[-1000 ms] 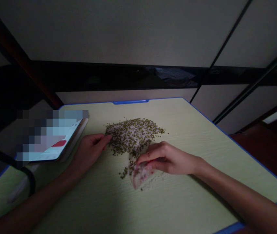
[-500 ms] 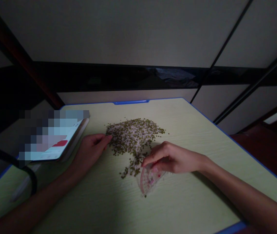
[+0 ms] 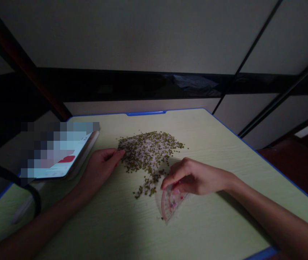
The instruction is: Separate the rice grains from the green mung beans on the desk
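Observation:
A pile of small green beans mixed with white grains that look like rice (image 3: 148, 150) lies on the pale table (image 3: 224, 144). A tail of mostly green beans (image 3: 146, 187) trails from its near side. My right hand (image 3: 193, 177) grips a clear protractor with pink markings (image 3: 169, 204), its curved edge facing left, just right of that tail. At the pile's left edge rests my left hand (image 3: 106, 160), fingers curled and thumb pressed to them; what they pinch, if anything, is hidden. A few stray bits (image 3: 161, 218) lie by the protractor's lower tip.
On the left a tablet with a lit screen (image 3: 64, 164), partly pixelated, leans at a slant. A dark cable (image 3: 36, 196) curves below it. The table has a blue rim with a blue handle (image 3: 146, 113) at the far side, close to pale cabinet panels (image 3: 137, 36).
My right hand has slid the protractor slightly to the right, away from the tail of beans. My left hand and the main pile look unchanged.

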`<move>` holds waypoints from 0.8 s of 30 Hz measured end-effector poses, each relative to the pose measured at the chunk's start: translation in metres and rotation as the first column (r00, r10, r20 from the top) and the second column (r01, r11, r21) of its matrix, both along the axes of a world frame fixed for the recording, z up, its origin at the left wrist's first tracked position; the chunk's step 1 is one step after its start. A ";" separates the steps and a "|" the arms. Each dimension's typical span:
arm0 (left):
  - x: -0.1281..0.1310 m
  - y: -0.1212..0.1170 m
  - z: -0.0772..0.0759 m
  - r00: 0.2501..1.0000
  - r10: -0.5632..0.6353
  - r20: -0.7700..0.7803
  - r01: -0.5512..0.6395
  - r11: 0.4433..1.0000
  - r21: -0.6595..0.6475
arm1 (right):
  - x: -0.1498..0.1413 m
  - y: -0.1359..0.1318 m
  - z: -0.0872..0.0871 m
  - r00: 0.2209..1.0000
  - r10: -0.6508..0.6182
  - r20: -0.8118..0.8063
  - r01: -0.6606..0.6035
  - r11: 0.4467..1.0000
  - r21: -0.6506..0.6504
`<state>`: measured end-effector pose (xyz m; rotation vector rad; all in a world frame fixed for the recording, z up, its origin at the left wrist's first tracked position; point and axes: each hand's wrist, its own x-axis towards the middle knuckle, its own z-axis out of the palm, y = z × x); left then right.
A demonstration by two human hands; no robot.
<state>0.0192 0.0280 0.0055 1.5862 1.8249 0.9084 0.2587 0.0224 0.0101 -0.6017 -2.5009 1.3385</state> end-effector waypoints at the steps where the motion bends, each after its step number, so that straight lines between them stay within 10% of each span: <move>1: 0.000 0.000 0.000 1.000 -0.002 -0.002 0.002 1.000 -0.001 | 0.000 0.000 0.000 1.000 -0.002 -0.005 0.003 1.000 0.007; 24: 0.001 -0.005 0.003 1.000 -0.031 0.003 0.031 0.999 -0.017 | 0.003 0.002 0.001 0.994 -0.051 -0.100 0.065 0.988 0.140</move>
